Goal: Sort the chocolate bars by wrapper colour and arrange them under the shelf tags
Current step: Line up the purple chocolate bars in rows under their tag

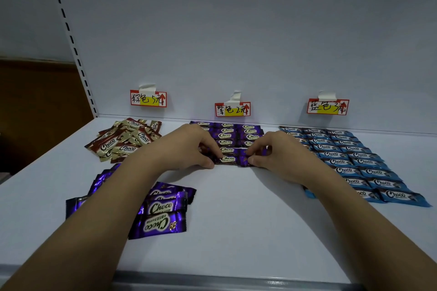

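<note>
Two bare hands meet at the centre of a white shelf, working the front row of purple chocolate bars laid in neat rows directly below the middle shelf tag. The left hand curls its fingers over the left end of the nearest purple bar, thumb pressed at its near edge; the right hand pinches the neighbouring wrapper just beside it — each grip closed on a bar's end, fingers bent. At 10 o'clock from the hands, brown-and-gold bars lie in a loose heap under the left tag. At 3 o'clock, blue bars run in tidy rows from the back wall toward the front under the right tag. At 7 o'clock, partly hidden by the left forearm, a small unsorted pile of purple bars sits overlapped — one turned upside down. All three tags are taped to the back panel, each with handwritten characters and a red arrow.
</note>
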